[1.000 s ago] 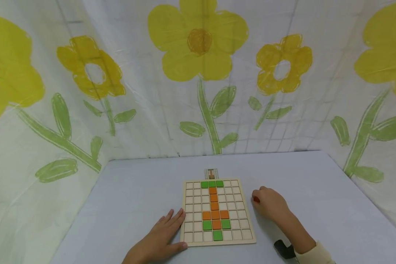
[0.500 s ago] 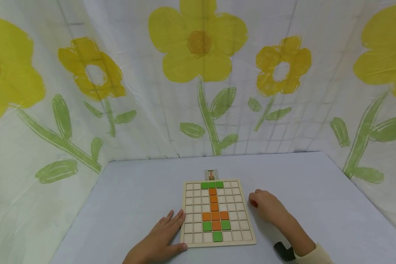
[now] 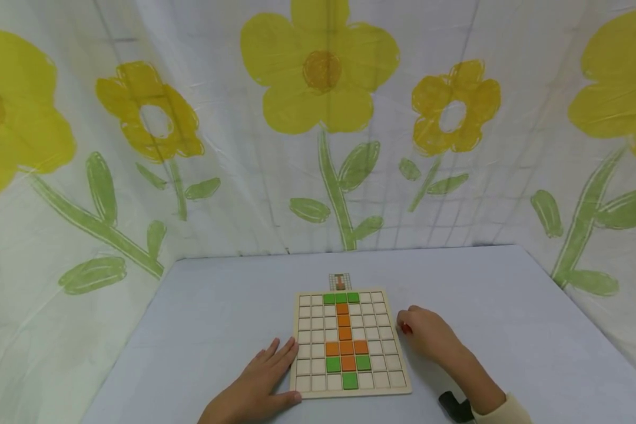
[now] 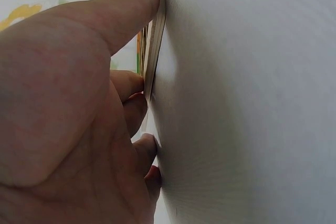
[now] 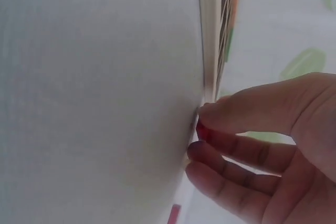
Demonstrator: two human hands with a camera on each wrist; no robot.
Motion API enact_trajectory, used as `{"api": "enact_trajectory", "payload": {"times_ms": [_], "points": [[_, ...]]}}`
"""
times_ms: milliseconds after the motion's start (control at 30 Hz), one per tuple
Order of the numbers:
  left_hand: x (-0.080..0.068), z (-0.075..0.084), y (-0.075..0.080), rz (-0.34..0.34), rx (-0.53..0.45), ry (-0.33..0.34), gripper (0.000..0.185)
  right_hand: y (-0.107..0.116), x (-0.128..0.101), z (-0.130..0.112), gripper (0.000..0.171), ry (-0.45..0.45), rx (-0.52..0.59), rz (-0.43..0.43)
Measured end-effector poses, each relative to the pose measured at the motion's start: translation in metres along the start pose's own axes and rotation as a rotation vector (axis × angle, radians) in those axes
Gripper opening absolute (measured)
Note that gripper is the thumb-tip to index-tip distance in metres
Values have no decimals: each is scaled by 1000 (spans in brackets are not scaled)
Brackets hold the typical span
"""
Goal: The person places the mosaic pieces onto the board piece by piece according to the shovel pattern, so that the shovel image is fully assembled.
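A square wooden grid board [image 3: 318, 354] lies on the table, with green tiles [image 3: 350, 380] and orange tiles [image 3: 346, 347] in its cells forming an upright figure. My left hand [image 3: 258, 381] rests flat at the board's left side, fingertips at the edge and thumb at the near left corner. In the left wrist view, the thumb and fingers touch the board's edge [image 4: 156, 30]. Just off the board's right edge, my right hand [image 3: 428, 334] pinches a small red piece [image 5: 203, 130] between thumb and forefinger, low over the table. The fingers hide most of that piece.
A small printed card [image 3: 340, 281] with a grid pattern lies behind the board. A dark strap [image 3: 456, 407] circles the right wrist. Behind the white table [image 3: 233, 294] hangs a flower-printed curtain [image 3: 233, 194]. The right wrist view shows a small pinkish strip [image 5: 174, 214].
My right hand has moved slightly left and nearer me, toward the board's right edge, the red piece still in its fingers. The left hand and the tiles stay in place.
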State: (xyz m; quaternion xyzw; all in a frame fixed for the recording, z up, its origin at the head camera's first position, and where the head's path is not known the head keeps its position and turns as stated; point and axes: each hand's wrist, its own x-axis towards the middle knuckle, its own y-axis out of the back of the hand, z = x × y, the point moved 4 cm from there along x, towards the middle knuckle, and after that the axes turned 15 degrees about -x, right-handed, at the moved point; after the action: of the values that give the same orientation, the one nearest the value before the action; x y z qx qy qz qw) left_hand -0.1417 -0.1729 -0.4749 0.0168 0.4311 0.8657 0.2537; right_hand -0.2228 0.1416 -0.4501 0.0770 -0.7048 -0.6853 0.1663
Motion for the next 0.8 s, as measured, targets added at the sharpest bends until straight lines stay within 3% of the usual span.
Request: {"api": "enact_trajectory", "payload": {"times_ms": [400, 800], "points": [[-1, 2, 1, -1, -9, -1, 87, 7, -5, -22, 14, 70, 9, -14], [0, 1, 0, 0, -3, -25, 87, 10, -9, -46, 12, 247, 30, 26]]}}
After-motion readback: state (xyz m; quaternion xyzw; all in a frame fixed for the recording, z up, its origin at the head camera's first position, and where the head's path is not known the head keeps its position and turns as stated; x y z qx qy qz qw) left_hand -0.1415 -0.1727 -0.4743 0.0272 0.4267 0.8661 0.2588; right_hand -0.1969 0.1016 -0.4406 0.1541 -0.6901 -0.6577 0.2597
